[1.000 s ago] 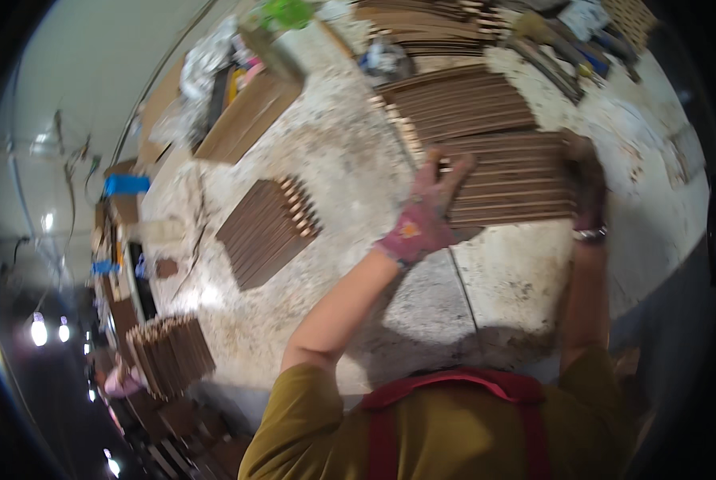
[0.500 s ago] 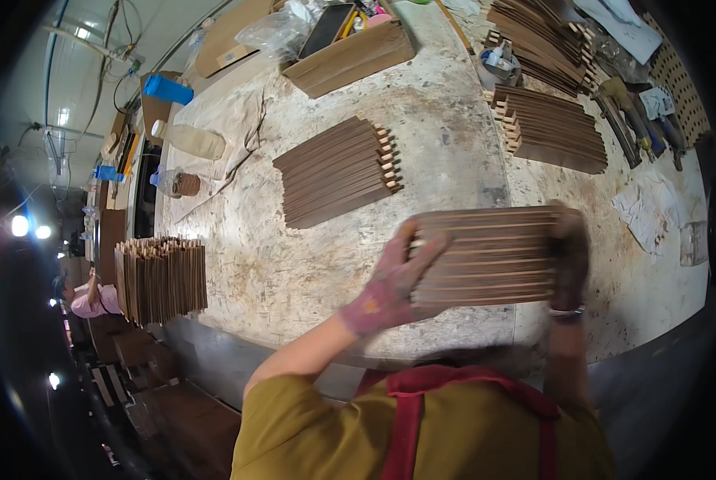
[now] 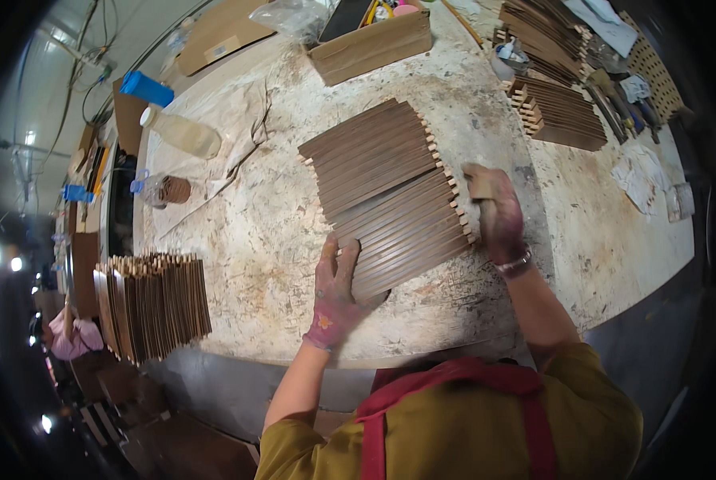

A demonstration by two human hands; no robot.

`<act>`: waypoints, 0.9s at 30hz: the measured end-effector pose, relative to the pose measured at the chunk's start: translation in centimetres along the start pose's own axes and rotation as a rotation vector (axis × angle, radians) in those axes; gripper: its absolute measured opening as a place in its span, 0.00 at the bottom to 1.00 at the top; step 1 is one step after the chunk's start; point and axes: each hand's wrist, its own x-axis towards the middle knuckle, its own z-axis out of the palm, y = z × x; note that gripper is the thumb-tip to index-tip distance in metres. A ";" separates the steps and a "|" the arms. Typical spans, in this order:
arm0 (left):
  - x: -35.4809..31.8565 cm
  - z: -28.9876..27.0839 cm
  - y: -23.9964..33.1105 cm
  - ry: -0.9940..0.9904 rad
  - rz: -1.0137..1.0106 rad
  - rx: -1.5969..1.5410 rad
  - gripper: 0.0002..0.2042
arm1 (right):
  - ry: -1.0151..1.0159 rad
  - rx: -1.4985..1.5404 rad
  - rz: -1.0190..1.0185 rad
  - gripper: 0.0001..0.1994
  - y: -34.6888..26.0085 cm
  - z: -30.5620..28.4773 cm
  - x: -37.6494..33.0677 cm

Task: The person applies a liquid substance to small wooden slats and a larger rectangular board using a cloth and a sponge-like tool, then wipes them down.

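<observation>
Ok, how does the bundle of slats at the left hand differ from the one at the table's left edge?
The near bundle lies with its slats flat-running, ends facing sideways; the left-edge bundle stands with ends upward. The left hand touches the near bundle, not the left-edge bundle. The near bundle sits beside another bundle; the left-edge bundle stands apart. Both have dark brown slats with pale ends.

Slats [image 3: 406,228] on table [image 3: 254,320], bottles [image 3: 183,134] left
</observation>
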 end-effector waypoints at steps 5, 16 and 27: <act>0.6 0.8 -2.2 0.033 0.075 -0.031 0.46 | -0.047 0.734 0.152 0.15 -0.8 -0.8 -5.7; 5.5 -0.5 -4.3 0.059 0.043 -0.131 0.43 | 0.134 0.843 0.230 0.12 0.5 3.1 -0.9; 8.3 -3.6 -2.0 -0.029 0.016 0.266 0.46 | 0.004 0.674 0.392 0.09 -3.2 -2.8 2.5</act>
